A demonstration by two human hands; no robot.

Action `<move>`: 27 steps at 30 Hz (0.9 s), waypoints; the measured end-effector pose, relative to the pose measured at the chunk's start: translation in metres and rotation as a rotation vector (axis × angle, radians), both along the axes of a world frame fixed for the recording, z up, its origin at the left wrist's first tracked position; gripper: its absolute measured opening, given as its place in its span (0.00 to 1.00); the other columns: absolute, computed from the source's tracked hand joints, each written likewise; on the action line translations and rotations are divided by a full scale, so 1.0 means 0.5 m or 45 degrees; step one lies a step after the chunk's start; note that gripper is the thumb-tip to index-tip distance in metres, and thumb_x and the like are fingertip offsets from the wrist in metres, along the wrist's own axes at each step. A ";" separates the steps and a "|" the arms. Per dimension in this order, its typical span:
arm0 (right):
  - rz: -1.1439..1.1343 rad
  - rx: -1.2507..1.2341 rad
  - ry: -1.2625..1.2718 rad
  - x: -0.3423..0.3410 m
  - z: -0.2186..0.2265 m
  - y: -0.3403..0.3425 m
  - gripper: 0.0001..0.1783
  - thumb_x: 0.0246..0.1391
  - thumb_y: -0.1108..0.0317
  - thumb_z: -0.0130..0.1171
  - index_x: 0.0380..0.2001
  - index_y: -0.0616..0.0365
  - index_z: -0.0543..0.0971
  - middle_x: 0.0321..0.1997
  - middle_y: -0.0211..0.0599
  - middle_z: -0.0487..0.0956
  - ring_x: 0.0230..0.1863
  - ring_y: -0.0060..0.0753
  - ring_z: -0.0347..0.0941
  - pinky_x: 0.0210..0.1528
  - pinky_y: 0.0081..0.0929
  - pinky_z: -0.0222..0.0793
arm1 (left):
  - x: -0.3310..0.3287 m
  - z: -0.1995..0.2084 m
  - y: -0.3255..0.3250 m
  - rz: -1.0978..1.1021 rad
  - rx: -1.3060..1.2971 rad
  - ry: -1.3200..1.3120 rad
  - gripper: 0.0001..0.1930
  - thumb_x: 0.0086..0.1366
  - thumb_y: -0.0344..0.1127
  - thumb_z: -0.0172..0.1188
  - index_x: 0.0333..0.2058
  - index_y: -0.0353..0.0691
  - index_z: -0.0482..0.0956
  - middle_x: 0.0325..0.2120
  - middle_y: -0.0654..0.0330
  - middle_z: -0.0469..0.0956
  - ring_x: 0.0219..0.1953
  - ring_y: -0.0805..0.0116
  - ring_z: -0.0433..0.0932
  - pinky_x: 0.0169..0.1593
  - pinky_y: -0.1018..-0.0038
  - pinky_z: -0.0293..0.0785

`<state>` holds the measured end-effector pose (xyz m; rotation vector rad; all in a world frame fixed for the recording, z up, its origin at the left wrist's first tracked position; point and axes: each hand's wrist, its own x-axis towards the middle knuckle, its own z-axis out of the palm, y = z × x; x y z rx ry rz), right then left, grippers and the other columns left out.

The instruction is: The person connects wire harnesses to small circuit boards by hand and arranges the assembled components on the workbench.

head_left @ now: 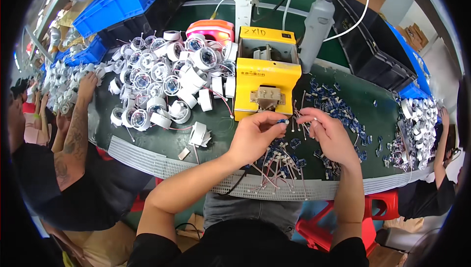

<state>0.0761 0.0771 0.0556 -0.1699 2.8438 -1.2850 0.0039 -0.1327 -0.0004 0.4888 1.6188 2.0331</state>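
Note:
In front of the yellow bench machine (267,78), my left hand (252,137) pinches a small blue circuit board (282,121) between thumb and forefinger. My right hand (333,137) is just to its right, thumb and fingertips closed on a small white piece (315,119), too small to name surely. Below and between the hands lies a heap of blue boards with thin wires (282,166) ending in white plugs. More loose blue boards (338,107) spread to the right of the machine and under my right hand. Several thin wires (297,115) lie by the machine's front right corner.
Left of the machine is a big pile of white round housings (162,71) with clear lenses; an orange-red device (211,29) sits behind it. A grey bottle-shaped tool (316,31) stands at the machine's right. Crates (373,46) flank the bench. Co-workers' arms (73,134) reach in at both sides.

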 end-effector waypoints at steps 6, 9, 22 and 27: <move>-0.121 -0.623 -0.089 0.001 -0.014 -0.026 0.10 0.66 0.72 0.48 0.48 0.61 0.67 0.46 0.46 0.83 0.30 0.28 0.80 0.28 0.23 0.76 | 0.000 0.002 -0.009 0.056 0.163 -0.059 0.10 0.65 0.23 0.60 0.46 0.31 0.79 0.39 0.55 0.81 0.41 0.68 0.82 0.48 0.72 0.81; -0.162 -0.743 -0.123 -0.004 -0.023 -0.030 0.08 0.64 0.72 0.54 0.43 0.63 0.72 0.40 0.43 0.84 0.26 0.22 0.77 0.23 0.16 0.71 | 0.003 0.012 -0.013 0.130 0.130 -0.044 0.09 0.65 0.23 0.61 0.43 0.31 0.80 0.39 0.55 0.81 0.40 0.66 0.82 0.47 0.70 0.82; -0.173 -0.544 -0.028 0.010 -0.044 -0.035 0.06 0.56 0.72 0.64 0.35 0.63 0.85 0.27 0.33 0.83 0.26 0.17 0.77 0.26 0.16 0.70 | 0.022 0.020 -0.002 0.043 0.132 -0.068 0.10 0.64 0.21 0.61 0.45 0.28 0.79 0.37 0.54 0.82 0.38 0.69 0.83 0.45 0.74 0.84; -0.119 -0.378 0.098 0.009 -0.043 -0.033 0.06 0.54 0.72 0.66 0.33 0.63 0.84 0.25 0.33 0.82 0.25 0.17 0.77 0.26 0.17 0.71 | 0.020 0.018 -0.003 0.013 0.087 -0.018 0.10 0.63 0.20 0.61 0.44 0.28 0.80 0.37 0.53 0.83 0.37 0.69 0.83 0.45 0.75 0.83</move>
